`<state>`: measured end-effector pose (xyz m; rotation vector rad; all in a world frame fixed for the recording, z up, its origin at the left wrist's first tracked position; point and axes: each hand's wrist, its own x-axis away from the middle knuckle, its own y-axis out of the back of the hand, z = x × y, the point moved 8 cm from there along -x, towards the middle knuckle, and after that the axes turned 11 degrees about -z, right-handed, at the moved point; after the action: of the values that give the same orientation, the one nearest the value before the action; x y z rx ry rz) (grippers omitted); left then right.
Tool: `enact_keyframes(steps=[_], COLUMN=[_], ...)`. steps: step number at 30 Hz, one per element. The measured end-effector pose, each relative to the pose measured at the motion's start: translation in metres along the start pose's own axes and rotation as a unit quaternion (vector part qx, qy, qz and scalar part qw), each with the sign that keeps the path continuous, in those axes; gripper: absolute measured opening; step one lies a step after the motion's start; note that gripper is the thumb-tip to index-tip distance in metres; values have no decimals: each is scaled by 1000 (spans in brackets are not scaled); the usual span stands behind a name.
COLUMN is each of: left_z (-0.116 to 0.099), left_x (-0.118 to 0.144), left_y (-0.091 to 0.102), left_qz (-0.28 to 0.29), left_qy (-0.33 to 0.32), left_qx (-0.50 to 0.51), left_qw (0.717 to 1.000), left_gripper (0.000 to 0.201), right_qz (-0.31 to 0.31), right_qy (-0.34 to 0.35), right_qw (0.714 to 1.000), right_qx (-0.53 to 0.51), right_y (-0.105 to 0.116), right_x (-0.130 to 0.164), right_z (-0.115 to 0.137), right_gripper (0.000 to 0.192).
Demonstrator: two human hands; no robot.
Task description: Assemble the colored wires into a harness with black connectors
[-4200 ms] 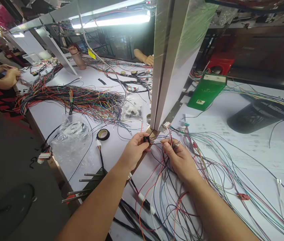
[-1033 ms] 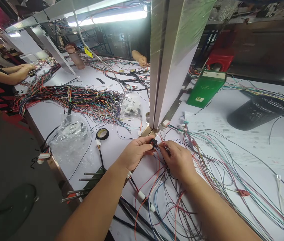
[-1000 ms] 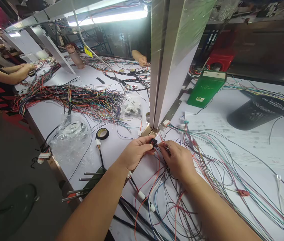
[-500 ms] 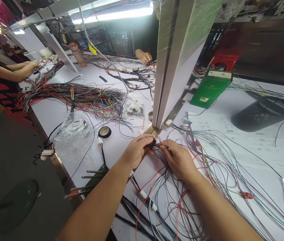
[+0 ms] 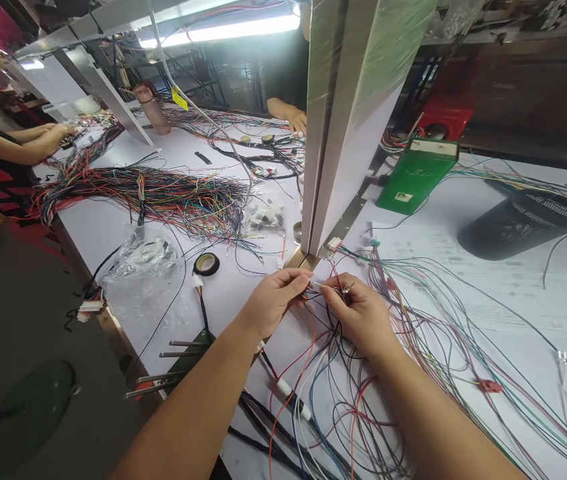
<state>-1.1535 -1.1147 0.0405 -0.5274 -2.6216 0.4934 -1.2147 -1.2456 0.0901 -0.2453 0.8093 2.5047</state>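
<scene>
While both hands meet at the centre of the frame, just below the foot of the post (image 5: 321, 147), a short pale wire (image 5: 315, 283) spans the gap between their fingertips. Left hand (image 5: 274, 303): thumb and forefinger are pressed together at the wire's left end and seem to pinch it; whatever else lies behind them is covered. Right hand (image 5: 362, 319): thumb and bent forefinger pinch the wire's other end, and small metal ends (image 5: 347, 289) stick out above the curled fingers.

Half a second ago a black connector showed plainly in the left hand's grip; now it cannot be made out, and the pale wire has come into view. The right hand's forefinger has also lifted from a tighter curl. The change suggests that attention has passed to a single wire end, with the others kept ready in the palm.

Beneath the hands, loose wires (image 5: 334, 400) fan over the worktop (image 5: 231, 303) toward the lower edge. A white plug (image 5: 334, 244) lies beside the post; tape (image 5: 206, 264) and a clear bag (image 5: 146, 273) lie left of centre. At right, a mesh cup (image 5: 513, 227) lies on its side above printed papers (image 5: 493, 300).
</scene>
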Motion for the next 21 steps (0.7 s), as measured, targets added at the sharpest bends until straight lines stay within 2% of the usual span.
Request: enact_keyframes(steps=[4, 10, 14, 21], left_z=[-1, 1, 2, 6], left_x=[1, 0, -1, -1], left_y=[-3, 0, 1, -1], left_qz=[14, 5, -7, 13], left_qy=[33, 56, 55, 38], left_qx=[63, 82, 76, 34], left_qw=[997, 995, 996, 999], left_gripper=[32, 33, 30, 32], right_qz=[-17, -16, -28, -26], right_qy=[-35, -26, -4, 42], right_qw=[999, 999, 998, 997], right_qx=[8, 27, 50, 56], right_y=[3, 2, 4, 1], right_x=[-1, -1, -1, 1], right_z=[-8, -10, -6, 3], right_gripper=[16, 15, 14, 14])
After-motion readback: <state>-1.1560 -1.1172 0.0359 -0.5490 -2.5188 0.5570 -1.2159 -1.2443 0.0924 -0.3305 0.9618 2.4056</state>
